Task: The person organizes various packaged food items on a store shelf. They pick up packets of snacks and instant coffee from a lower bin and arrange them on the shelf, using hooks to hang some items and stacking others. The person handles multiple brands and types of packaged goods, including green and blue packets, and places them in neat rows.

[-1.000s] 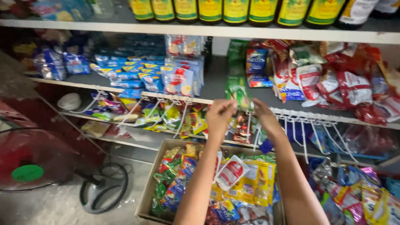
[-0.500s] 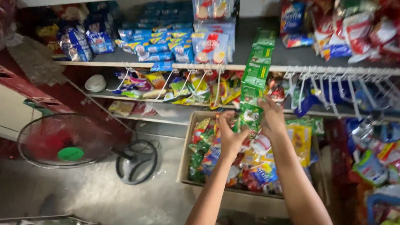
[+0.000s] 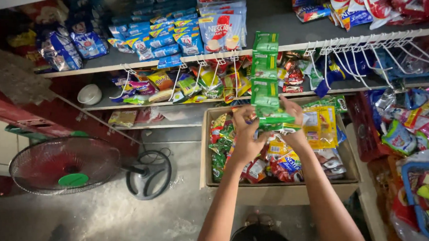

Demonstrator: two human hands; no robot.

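Note:
A strip of green sachets [image 3: 265,72] hangs down from a shelf hook in front of me. My left hand [image 3: 246,132] and my right hand [image 3: 293,124] both pinch the lowest green sachet of that strip, about level with the top of an open cardboard box [image 3: 288,193]. The box sits on the floor below my hands and is packed with several colourful snack and sachet packs. My forearms reach up from the bottom of the view.
Shelves with blue sachet packs [image 3: 146,37] and white wire hooks [image 3: 354,51] run across the top. A floor fan [image 3: 65,165] with a red grille lies at the left. More snack bags [image 3: 414,122] crowd the right side. My feet [image 3: 258,221] stand by the box.
My hands have come down from the wire hooks to the lower end of the green strip. The view has tilted downward, so the box and the fan show more fully.

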